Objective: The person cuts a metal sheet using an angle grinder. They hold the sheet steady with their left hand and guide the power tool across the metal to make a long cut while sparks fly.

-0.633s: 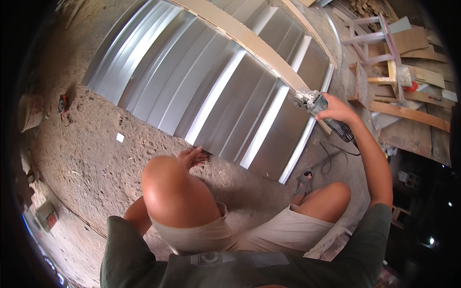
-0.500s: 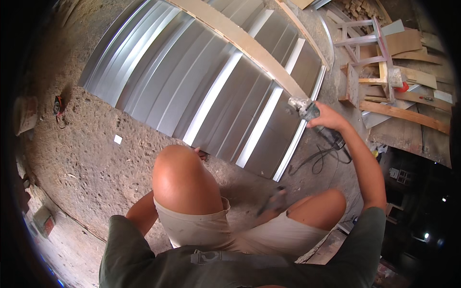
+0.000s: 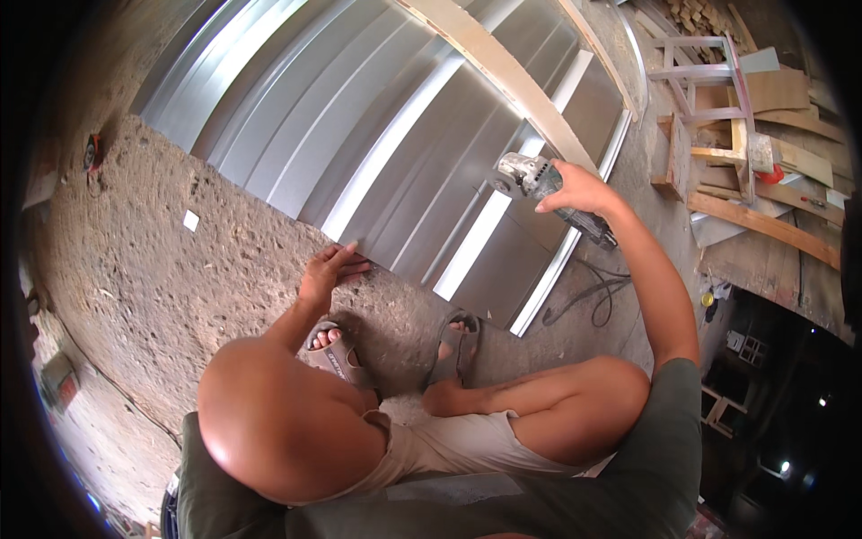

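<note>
Gripping an angle grinder (image 3: 539,184), the right hand (image 3: 575,190) is wrapped firmly round the tool's body, fingers curled over the top, with the round metal head of the tool pointing left and sitting over the ribbed metal sheet (image 3: 377,135). A dark cable (image 3: 588,292) trails from the rear of the grinder down past the sheet's edge and loops on the ground. The left hand (image 3: 328,269) holds nothing: it lies flat and spread, palm down, with the fingertips touching the near edge of the metal sheet where it meets the rough concrete floor (image 3: 162,269).

That sheet is large and shiny (its ridges run away from the person) and covers most of the upper part of the view. A long pale wooden plank (image 3: 503,67) lies across it diagonally, ending close to the grinder. Below the hands, both feet wear grey sandals (image 3: 453,346) planted on the concrete, just short of the sheet's edge, with bare knees bent above them.

Further out to the right stands a small wooden frame (image 3: 709,99) among loose timber offcuts (image 3: 781,135). A small white scrap (image 3: 190,220) lies on the floor to the left, well apart from the hands.
</note>
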`<state>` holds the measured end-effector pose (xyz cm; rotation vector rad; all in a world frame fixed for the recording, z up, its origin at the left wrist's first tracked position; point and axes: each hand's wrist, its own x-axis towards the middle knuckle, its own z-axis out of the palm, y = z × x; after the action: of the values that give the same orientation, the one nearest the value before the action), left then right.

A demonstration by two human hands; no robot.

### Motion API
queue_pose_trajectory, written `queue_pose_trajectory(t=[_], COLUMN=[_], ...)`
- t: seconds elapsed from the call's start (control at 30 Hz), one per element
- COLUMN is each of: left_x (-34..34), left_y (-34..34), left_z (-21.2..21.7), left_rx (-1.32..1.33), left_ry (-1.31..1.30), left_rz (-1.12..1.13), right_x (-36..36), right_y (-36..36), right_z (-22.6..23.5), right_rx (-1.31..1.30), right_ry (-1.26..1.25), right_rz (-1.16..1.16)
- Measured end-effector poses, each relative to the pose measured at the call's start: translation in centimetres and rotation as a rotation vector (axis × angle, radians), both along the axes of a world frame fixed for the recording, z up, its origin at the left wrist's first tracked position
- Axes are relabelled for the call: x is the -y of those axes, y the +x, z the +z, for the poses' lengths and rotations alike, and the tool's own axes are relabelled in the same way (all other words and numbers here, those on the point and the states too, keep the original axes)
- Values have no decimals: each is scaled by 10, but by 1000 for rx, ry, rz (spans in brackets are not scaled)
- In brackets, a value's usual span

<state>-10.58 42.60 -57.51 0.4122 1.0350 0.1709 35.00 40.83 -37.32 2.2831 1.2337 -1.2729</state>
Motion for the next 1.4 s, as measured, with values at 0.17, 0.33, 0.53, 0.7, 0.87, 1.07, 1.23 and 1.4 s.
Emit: queue_pose_trajectory(t=[0.17,0.33,0.53,0.7,0.87,1.07,1.23,1.4], left_x=[-1,-3,0,-1,1,0,1,1], left_y=[-2,11,12,8,9,11,12,14], left_z=[2,9,0,-4,-5,-1,-2,2], left_rx=[42,-12,1,-27,-11,-14,0,-11], left_ry=[41,89,108,113,117,94,100,103], left_rz=[0,-7,9,-15,20,78,87,76], right_x=[0,7,9,13,16,13,12,8], right_y=[-14,2,7,1,7,10,7,5], right_z=[9,-2,-20,-42,-49,-48,-43,-42], right_rx=[-46,-28,-34,-7,23,-5,-26,0], right_ry=[-24,62,108,96,104,78,75,61], right_rz=[8,29,91,111,109,99,83,109])
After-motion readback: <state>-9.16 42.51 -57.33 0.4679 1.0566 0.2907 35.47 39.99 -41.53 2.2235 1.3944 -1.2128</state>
